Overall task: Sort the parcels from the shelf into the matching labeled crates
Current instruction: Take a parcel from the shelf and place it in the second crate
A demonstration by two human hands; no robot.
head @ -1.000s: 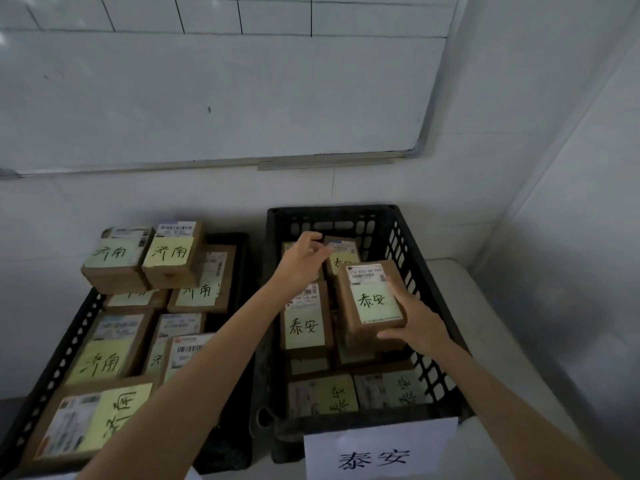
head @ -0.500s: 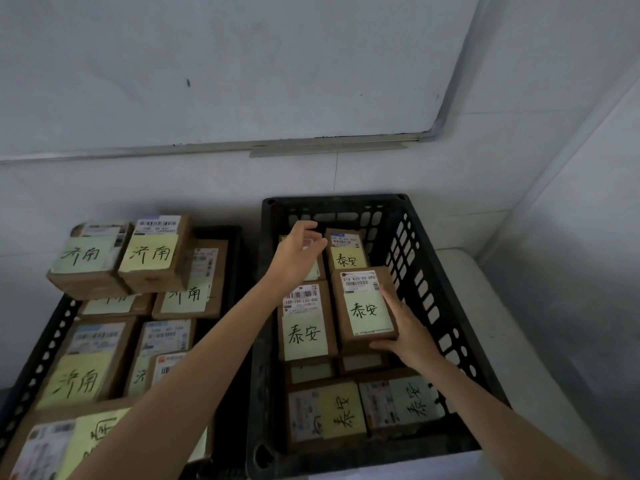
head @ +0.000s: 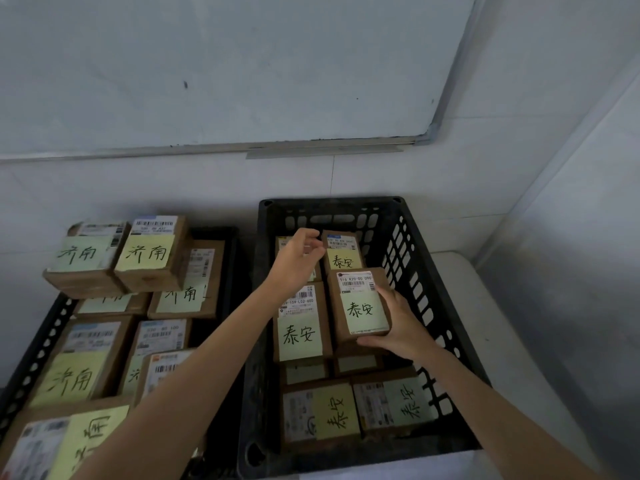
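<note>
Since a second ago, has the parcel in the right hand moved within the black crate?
Yes. The held parcel has dropped lower in the black crate, uncovering the label of the far parcel behind it.

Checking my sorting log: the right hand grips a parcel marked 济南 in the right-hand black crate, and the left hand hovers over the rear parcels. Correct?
Only the label is wrong: the head view shows the parcel in the right hand marked 泰安, not 济南. The crate and left hand are as stated.
</note>
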